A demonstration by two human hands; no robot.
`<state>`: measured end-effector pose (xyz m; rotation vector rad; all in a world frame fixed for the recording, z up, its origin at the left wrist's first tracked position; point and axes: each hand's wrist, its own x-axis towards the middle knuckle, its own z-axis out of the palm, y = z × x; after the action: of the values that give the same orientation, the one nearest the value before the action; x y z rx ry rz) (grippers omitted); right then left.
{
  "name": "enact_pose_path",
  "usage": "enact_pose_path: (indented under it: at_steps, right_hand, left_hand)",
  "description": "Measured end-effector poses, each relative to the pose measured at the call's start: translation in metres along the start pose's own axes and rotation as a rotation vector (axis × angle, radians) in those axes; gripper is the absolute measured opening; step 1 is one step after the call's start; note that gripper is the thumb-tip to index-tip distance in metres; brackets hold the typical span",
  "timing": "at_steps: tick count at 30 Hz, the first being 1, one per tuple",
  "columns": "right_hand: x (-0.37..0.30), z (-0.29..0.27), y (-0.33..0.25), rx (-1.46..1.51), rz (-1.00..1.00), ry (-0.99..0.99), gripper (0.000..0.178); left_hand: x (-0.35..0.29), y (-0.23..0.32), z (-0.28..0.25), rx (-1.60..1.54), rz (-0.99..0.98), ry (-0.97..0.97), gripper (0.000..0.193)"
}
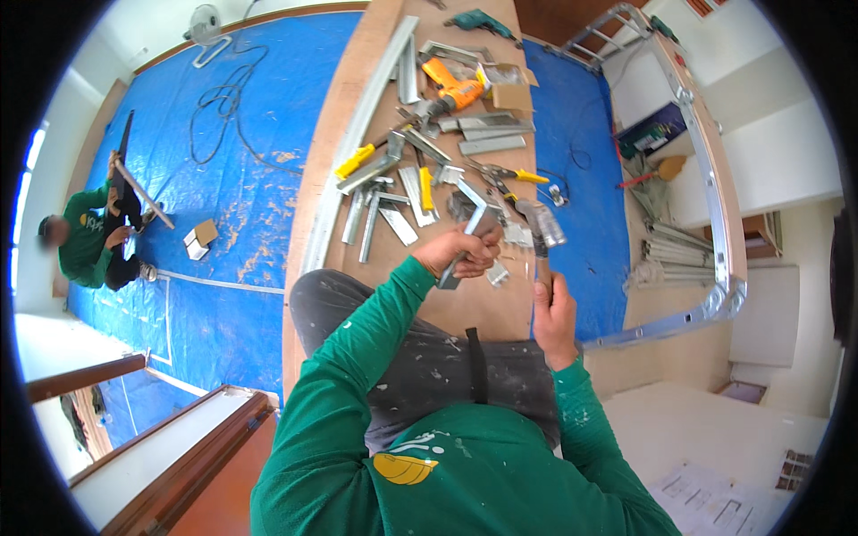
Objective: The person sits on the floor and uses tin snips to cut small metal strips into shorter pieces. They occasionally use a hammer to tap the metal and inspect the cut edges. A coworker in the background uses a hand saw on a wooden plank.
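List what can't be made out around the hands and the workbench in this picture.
- Head view: the lower end of the bent metal channel piece is hidden inside the left hand.
- The hammer grip is covered by the right hand.
- Small metal offcuts overlap; their count is unclear.
- The co-worker at the left rim is too small and distorted to tell what they hold.

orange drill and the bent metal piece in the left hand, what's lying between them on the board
In the head view, loose metal channel offcuts and yellow-handled snips lie between the orange drill and the bent metal piece held by the left hand.
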<state>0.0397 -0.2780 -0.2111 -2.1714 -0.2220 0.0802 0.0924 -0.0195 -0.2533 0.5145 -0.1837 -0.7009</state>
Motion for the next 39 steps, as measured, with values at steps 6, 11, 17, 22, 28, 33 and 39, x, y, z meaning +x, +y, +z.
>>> enact_pose_path:
  at_steps: [6,11,17,22,28,33,39]
  right_hand:
    - [0.045,-0.027,-0.033,0.475,0.337,-0.29,0.037]
    - [0.11,-0.079,-0.087,0.431,0.186,-0.261,0.037]
    - [0.123,-0.088,-0.106,0.348,0.23,-0.316,0.037]
    - [0.126,-0.079,-0.092,0.178,0.564,-0.589,0.036]
    - [0.151,-0.124,-0.116,0.521,0.337,-0.271,0.037]
    - [0.117,-0.087,-0.109,0.247,0.619,-0.602,0.036]
    - [0.141,-0.121,-0.09,0.432,0.59,-0.435,0.037]
  left_hand:
    - [0.008,0.0,-0.019,0.631,0.065,0.327,0.015]
    - [0.015,-0.007,-0.022,1.065,0.152,0.568,0.018]
    - [0.023,-0.01,-0.023,1.233,0.209,0.632,0.027]
    - [0.02,-0.027,-0.032,1.389,0.182,0.612,0.027]
    - [0.023,-0.015,-0.021,1.399,0.213,0.688,0.027]
    - [0.018,-0.028,-0.028,1.46,0.233,0.69,0.03]
    - [0.021,-0.024,-0.018,1.571,0.161,0.686,0.026]
